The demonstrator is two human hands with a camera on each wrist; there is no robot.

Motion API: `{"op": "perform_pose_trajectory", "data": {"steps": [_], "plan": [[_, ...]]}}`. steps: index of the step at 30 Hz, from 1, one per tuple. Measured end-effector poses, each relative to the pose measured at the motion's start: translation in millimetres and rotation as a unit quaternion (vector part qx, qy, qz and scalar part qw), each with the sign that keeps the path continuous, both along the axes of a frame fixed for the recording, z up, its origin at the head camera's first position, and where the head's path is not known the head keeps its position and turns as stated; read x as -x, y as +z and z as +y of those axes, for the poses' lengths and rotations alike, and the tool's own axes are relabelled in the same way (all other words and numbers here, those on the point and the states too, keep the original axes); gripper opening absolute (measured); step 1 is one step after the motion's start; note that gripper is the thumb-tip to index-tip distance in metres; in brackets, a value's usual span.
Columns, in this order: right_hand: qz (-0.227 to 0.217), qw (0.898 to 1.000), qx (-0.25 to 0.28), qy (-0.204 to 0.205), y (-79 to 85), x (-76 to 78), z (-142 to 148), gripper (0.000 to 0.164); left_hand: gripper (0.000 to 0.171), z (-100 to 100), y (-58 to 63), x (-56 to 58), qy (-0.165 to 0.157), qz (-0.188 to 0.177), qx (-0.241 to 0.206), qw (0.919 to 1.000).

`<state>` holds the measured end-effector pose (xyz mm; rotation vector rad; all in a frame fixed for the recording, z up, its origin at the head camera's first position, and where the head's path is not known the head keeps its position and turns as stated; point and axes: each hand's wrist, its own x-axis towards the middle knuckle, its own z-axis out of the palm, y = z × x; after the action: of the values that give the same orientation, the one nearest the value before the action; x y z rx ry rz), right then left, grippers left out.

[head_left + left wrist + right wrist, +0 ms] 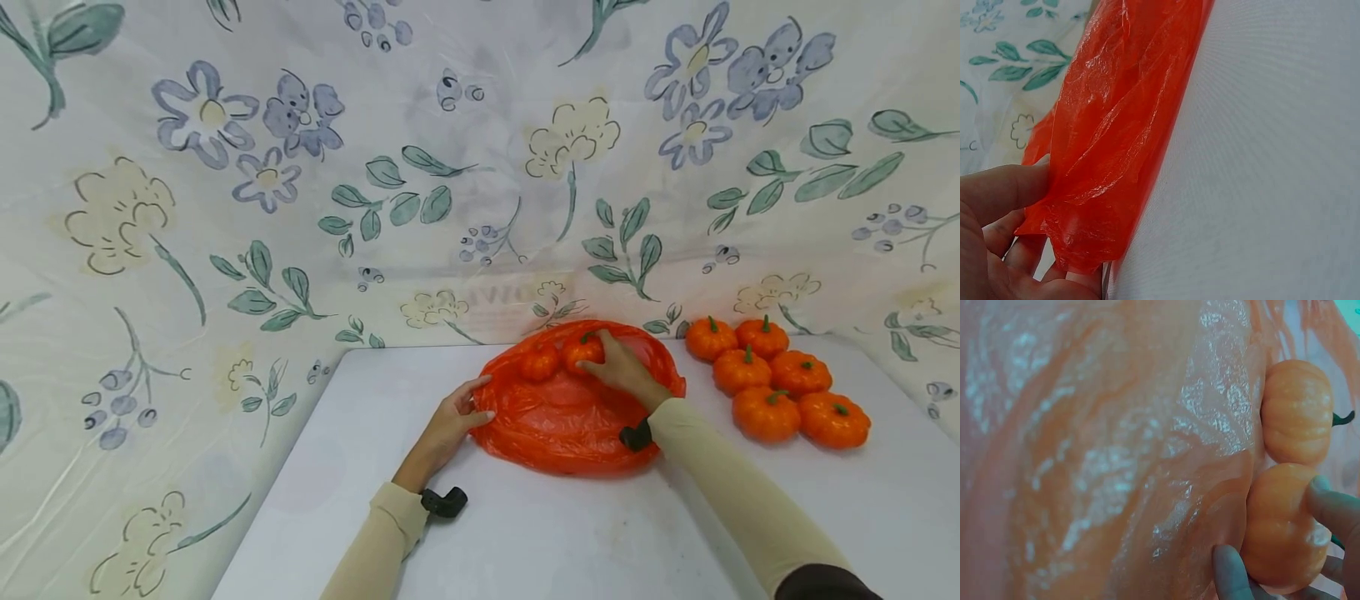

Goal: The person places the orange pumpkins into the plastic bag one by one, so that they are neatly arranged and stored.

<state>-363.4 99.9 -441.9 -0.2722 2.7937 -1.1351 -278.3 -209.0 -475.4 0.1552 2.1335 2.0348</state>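
A red plastic bag [555, 425] lies spread with its mouth wide on the white table. My left hand [447, 421] holds its left edge, and in the left wrist view the thumb lies against the crinkled film with the fingers partly behind it. Inside the bag, towards the back, my right hand [618, 367] grips a small orange pumpkin [579, 353] with a green stem. Another small pumpkin [539, 362] sits directly to its left; the right wrist view shows the held pumpkin [1282, 528] touching this neighbour [1297, 412].
Several more orange pumpkins stand grouped at the table's right, among them a front one [765, 415] and a back one [711, 340]. A floral sheet [480, 208] hangs behind the white table [540, 533]. Each wrist wears a small black device.
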Motion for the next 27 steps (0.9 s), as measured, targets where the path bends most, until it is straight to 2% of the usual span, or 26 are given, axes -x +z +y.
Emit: {"op": "perform_pose_trajectory", "data": {"steps": [11, 23, 27], "plan": [[-0.017, 1.000, -0.026, -0.002, -3.2, 5.2, 2.3, 0.087, 0.064, 1.1, 3.1, -1.3, 0.002, 0.003, 0.001, 1.0000], [-0.019, 0.999, -0.029, -0.003, -4.6, 0.4, 3.6, 0.086, 0.063, 0.8, 1.6, -2.8, -0.003, -0.005, 0.009, 0.9999], [-0.012, 0.999, -0.031, 0.000, -5.0, 1.6, 3.2, 0.085, 0.063, 1.3, 2.5, -3.0, 0.001, 0.005, 0.011, 0.9999]]}}
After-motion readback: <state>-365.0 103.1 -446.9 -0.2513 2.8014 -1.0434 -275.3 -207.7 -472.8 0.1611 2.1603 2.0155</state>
